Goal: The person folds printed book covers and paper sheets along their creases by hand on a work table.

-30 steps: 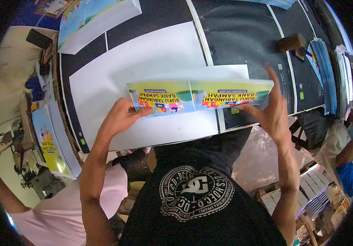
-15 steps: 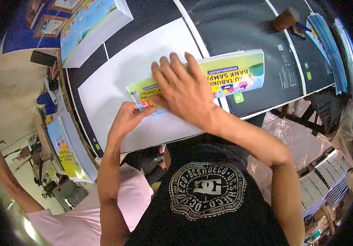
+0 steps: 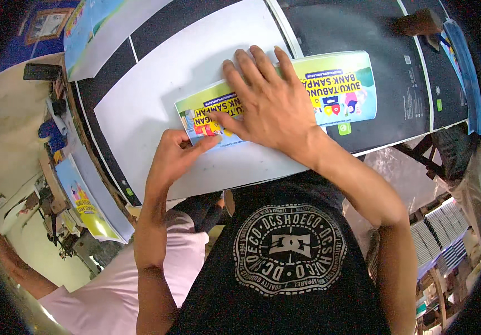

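A long printed paper sheet (image 3: 341,89), yellow-green and light blue with cartoon figures, lies across a large white sheet (image 3: 134,123) and reaches right over a black printed sheet (image 3: 352,33). Its lettering is upside down from where I stand. My right hand (image 3: 277,106) presses flat on the middle of the printed sheet, fingers spread. At its lower left corner my left hand (image 3: 176,159) is closed, thumb on top of the paper and the curled fingers partly hidden. Whether the paper is folded or layered, I cannot tell.
Tall printed stacks (image 3: 92,28) stand at the far left. A brown block-like tool (image 3: 419,23) and blue-edged sheets (image 3: 464,72) lie far right. Another person's pink sleeve (image 3: 106,296) is close on my left. Several bundled stacks (image 3: 439,229) sit lower right.
The printed sheet now lies flatter, its right part less curved. My right hand has slid slightly right and away from me, still on the paper. My left hand stays at the corner.
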Action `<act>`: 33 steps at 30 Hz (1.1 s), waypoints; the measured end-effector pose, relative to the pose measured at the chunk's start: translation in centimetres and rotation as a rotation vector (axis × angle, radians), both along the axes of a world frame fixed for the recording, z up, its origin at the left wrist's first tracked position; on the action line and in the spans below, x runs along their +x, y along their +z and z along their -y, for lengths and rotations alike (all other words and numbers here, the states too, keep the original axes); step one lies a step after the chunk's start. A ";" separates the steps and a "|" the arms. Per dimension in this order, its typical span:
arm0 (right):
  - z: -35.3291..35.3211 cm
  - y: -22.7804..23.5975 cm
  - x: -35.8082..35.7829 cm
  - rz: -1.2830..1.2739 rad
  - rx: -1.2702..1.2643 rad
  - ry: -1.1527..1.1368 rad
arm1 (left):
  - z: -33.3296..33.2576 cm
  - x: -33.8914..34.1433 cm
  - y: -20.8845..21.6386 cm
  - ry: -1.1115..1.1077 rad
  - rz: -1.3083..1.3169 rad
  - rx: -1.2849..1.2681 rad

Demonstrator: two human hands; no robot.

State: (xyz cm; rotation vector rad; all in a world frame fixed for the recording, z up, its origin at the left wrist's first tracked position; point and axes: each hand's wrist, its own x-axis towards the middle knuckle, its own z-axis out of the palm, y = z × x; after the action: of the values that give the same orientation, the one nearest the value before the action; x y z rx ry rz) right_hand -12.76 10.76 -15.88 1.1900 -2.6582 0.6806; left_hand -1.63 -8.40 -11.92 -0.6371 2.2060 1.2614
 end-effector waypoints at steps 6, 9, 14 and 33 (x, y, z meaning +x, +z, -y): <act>0.1 -0.6 -0.1 -0.002 -0.021 0.003 | 0.2 -0.3 0.2 -0.060 0.098 -0.114; 0.2 -1.1 -0.6 -0.017 -0.065 0.010 | -0.1 -0.5 0.4 -0.039 0.080 -0.102; 0.1 -1.4 -0.3 -0.048 -0.085 -0.013 | -0.1 0.4 -0.8 0.020 -0.020 -0.089; -0.9 1.1 -0.3 0.139 0.217 0.078 | 1.8 -0.2 -1.3 0.081 0.198 -0.134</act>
State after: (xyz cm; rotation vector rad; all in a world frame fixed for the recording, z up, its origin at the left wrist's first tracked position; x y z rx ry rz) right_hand -13.01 11.61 -14.80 1.3531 -2.8752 0.5128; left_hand -1.81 -10.19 -13.27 -0.8727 2.1298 1.0457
